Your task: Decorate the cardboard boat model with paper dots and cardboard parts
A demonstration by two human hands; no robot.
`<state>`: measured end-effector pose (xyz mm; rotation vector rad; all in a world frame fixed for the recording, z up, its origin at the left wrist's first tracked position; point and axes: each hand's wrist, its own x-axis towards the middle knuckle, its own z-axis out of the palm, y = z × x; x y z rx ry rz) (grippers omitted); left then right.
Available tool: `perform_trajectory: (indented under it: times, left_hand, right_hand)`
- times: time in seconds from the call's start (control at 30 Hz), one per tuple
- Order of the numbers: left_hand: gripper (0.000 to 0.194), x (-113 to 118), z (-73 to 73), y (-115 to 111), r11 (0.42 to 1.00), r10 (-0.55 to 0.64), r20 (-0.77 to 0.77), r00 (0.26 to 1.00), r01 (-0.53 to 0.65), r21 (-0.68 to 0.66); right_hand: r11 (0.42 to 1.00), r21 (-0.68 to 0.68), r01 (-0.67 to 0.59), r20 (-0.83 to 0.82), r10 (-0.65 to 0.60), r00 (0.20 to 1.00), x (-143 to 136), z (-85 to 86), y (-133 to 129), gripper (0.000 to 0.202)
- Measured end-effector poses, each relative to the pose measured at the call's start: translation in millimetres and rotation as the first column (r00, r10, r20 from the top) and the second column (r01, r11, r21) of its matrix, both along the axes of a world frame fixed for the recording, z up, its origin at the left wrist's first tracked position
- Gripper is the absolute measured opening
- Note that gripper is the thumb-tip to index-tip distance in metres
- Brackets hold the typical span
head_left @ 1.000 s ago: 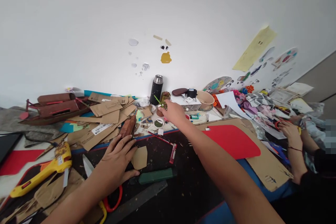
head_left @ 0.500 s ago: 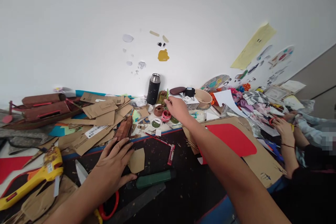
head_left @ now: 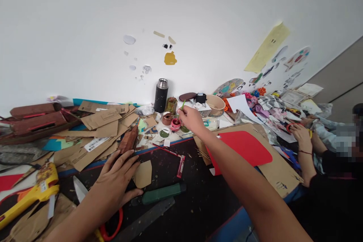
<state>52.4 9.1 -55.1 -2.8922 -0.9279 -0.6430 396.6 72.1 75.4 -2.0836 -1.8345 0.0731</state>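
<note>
My right hand (head_left: pixel 190 120) is closed on a thin paintbrush (head_left: pixel 183 103) with a green handle, its lower end slanting toward a small pot of brown paint (head_left: pixel 167 119). Below it stands a pot of pink-red paint (head_left: pixel 176 125). A dish of green paint (head_left: pixel 164 133) lies to the left. My left hand (head_left: pixel 119 177) rests open with fingers spread on the dark mat. Its fingertips are beside a small cardboard piece (head_left: pixel 143 174) and a brown-painted cardboard piece (head_left: pixel 129 139). Close to its thumb lies a green-handled cutter or saw (head_left: pixel 163 193).
A black flask (head_left: pixel 161 96) stands against the wall. Yellow glue gun (head_left: pixel 42 189), scissors (head_left: pixel 112 227) and cardboard scraps (head_left: pixel 102 121) crowd the left. Red paper (head_left: pixel 241 147) lies on cardboard at right, near another person's hand (head_left: pixel 301 136). A red-and-white tube (head_left: pixel 180 166) lies mid-mat.
The view has shifted slightly, so things appear further left. The paintbrush has tilted and its lower end has moved from the pink-red pot toward the brown pot. My left hand stays in place.
</note>
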Motion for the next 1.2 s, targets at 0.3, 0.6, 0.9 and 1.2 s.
perform_trajectory:
  times: [0.3, 0.6, 0.9, 1.2]
  left_hand:
    - [0.066, -1, -0.1, -1, 0.999, -0.02, 0.025, 0.999, 0.019, 0.05]
    - [0.068, -1, 2.1, -1, 0.998, -0.027, 0.013, 1.0, 0.026, 0.062]
    - [0.062, 3, 11.2, -8, 0.999, 0.009, -0.012, 1.0, -0.008, 0.053]
    - [0.073, -3, -4.2, 0, 0.992, -0.038, -0.003, 0.999, 0.038, 0.123]
  right_hand:
    - [0.996, -0.077, -0.039, 0.091, 0.046, 0.995, -6, -4.0, 3, 0.03]
    - [0.978, -0.171, -0.118, 0.126, 0.14, 0.982, -23, -15.8, 9, 0.03]
    - [0.993, -0.075, -0.089, 0.105, 0.096, 0.99, -2, 5.5, 11, 0.039]
    - [0.98, -0.197, -0.038, 0.339, 0.104, 0.935, 5, 21.2, 18, 0.033]
